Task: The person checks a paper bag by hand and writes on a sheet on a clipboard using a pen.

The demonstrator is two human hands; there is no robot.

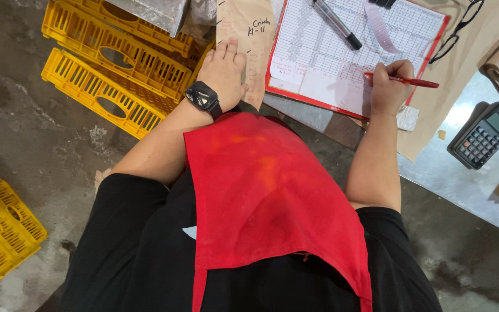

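The red pen (402,80) sits in our right hand (389,86), fingers pinched tight round the barrel, tip down on the lower right of the printed sheet on the red clipboard (295,92). The clipboard lies on the table edge (463,185), partly over brown paper (457,63). Our left hand (224,70), w/ a black watch at the wrist, lies flat and open, holding nothing, pressing a brown paper strip (249,46) just left of the board. To write well, we judge: keep the L palm weighted so paper & board don't slide, rest the R wrist on the sheet, short strokes inside the grid row. A black marker (337,23) lies across the sheet's top; calculator (483,134) well to the right; yellow crates (116,63) on the floor, left.
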